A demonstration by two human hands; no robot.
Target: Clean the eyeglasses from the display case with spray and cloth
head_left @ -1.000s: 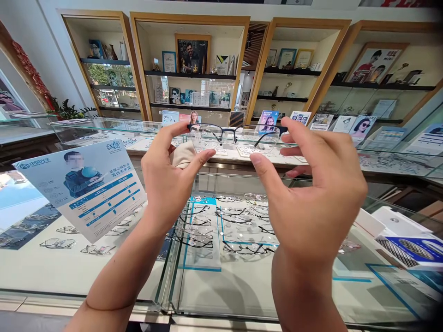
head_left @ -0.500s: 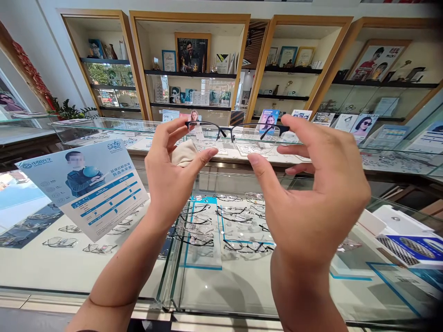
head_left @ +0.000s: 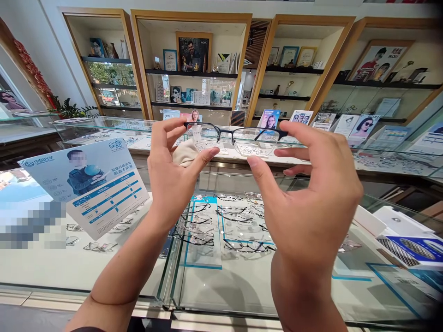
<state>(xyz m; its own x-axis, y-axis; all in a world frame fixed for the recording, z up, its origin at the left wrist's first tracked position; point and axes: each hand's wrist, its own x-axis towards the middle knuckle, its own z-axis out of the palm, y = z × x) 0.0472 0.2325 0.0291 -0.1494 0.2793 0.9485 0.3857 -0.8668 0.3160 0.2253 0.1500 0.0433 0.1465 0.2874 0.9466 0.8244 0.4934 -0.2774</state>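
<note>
A pair of eyeglasses (head_left: 226, 132) with a dark upper rim and clear lenses is held up over the glass counter, roughly level. My left hand (head_left: 166, 180) grips its left end, fingers at the top corner and thumb near the lower edge of the lens. Tucked in that same hand is a beige cloth (head_left: 185, 153), partly covered by the fingers and thumb. At the right end, the index finger of my right hand (head_left: 311, 203) presses the frame's outer corner, while its thumb is by the lens's lower edge. The other right fingers curl behind the lens.
Below, a glass display case (head_left: 214, 295) holds rows of eyeglasses (head_left: 247, 246). A printed sign (head_left: 93, 184) stands on the left, and an open white-and-blue box (head_left: 408, 240) lies right. Farther back run another glass counter (head_left: 131, 125) and wooden shelves (head_left: 192, 14).
The eyeglasses have turned slightly, their right end now a little lower. My right hand has shifted slightly left; my left hand still grips the frame and cloth.
</note>
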